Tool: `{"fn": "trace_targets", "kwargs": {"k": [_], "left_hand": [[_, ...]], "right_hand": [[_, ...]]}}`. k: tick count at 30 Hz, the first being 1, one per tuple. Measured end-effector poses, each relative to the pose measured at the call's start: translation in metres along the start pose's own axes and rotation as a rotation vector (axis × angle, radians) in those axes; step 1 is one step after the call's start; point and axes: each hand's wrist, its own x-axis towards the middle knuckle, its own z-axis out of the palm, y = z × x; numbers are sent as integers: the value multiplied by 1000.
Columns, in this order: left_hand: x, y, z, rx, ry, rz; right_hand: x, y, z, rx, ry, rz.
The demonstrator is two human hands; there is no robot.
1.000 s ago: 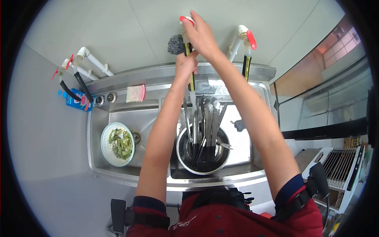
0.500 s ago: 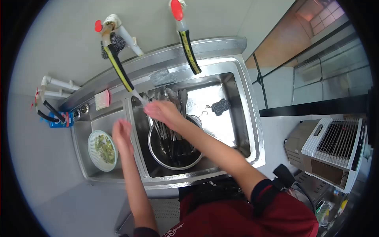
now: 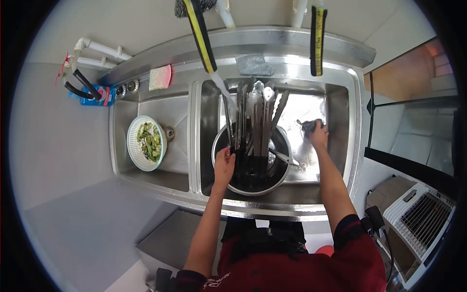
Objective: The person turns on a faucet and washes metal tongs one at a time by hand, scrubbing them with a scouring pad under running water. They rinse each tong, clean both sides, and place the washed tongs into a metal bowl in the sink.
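Several metal tongs point(image 3: 263, 117) with dark handles stand bunched in a round steel bowl point(image 3: 252, 193) of dark liquid, their tips leaning toward the back of the sink. My left hand point(image 3: 224, 167) is at the bowl's left rim, its fingers closed on the dark handle of the leftmost tongs point(image 3: 227, 117). Water from a black-and-yellow hose point(image 3: 202, 39) pours down over these tips. Off to the right, my right hand point(image 3: 319, 135) is closed around a dark scouring pad point(image 3: 308, 126) on the sink floor. A light-coloured utensil handle point(image 3: 286, 157) sticks out over the bowl's right rim.
In the left basin sits a pale green colander point(image 3: 132, 146) with vegetable scraps, beside a drain point(image 3: 170, 133). A pink-and-white sponge point(image 3: 160, 78) and a grey cloth point(image 3: 255, 65) lie on the back ledge. Another hose point(image 3: 318, 44) hangs above the right basin.
My right hand has gone from the tongs' tips under the water to the scouring pad at the right. My left hand has moved right, from beside the colander to the tongs. The view has shifted.
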Motion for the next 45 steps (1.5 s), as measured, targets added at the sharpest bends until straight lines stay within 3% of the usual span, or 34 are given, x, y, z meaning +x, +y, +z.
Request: {"fn": "trace_targets", "kwargs": {"k": [2, 4, 5, 6, 7, 8, 9, 12, 16, 17, 20, 22, 23, 24, 27, 29, 30, 32, 33, 36, 38, 40, 42, 43, 45], "left_hand": [[2, -2, 3, 102, -46, -13], [11, -1, 11, 366, -46, 162], [14, 2, 16, 401, -113, 114], [20, 6, 12, 387, -125, 122], [26, 10, 6, 440, -271, 111], [29, 11, 1, 491, -419, 98], [35, -2, 1, 487, -410, 227], [44, 2, -18, 495, -447, 244], [28, 30, -77, 310, -252, 179], [19, 29, -91, 202, -224, 193], [6, 41, -128, -151, -318, -5], [5, 44, -123, -309, -308, 2], [4, 30, -110, -545, -423, -203], [5, 21, -100, -495, -436, -196], [9, 39, -97, -477, -420, -64], [11, 38, -99, -501, -452, -80], [12, 40, -99, -521, -476, -98], [8, 40, -94, -644, -478, -149], [6, 45, -100, -585, -490, -134], [-2, 41, -107, -503, -503, -121], [-6, 47, -119, -470, -501, -185], [-27, 48, -125, -449, -485, -143], [-35, 56, -130, -559, -551, -308], [-38, 55, -130, -564, -548, -312], [-37, 48, -129, -502, -569, -211]], "right_hand": [[4, 14, 1, 152, 101, -113], [3, 27, -2, 433, 192, -191], [-3, 30, -7, 424, 203, -185], [-25, 27, -28, 811, 86, -86], [-53, 20, -53, 1194, -33, 18], [-85, 11, -82, 1319, -102, 16], [-116, 2, -108, 1443, -170, 6], [-193, -14, -140, 1660, -257, 89], [-263, -47, -138, 1833, -472, 132], [-265, -39, -119, 1803, -611, 46], [-280, -106, -96, 1830, -738, 149], [-271, -147, -74, 1899, -835, 142], [-263, -173, -72, 1939, -859, 122], [-253, -193, -70, 1948, -904, 2], [-234, -226, -74, 1974, -891, -23], [-228, -232, -77, 1578, -694, -121], [-229, -237, -79, 1561, -696, -122], [-240, -249, -86, 1602, -618, -91], [-242, -258, -96, 1621, -675, 80], [-227, -266, -96, 1505, -871, 139], [-221, -282, -88, 1562, -743, 60], [-179, -291, -104, 1670, -853, 182], [-180, -302, -103, 1735, -630, 17], [-189, -310, -101, 1681, -431, 109], [-197, -288, -97, 1779, -577, 57]]}}
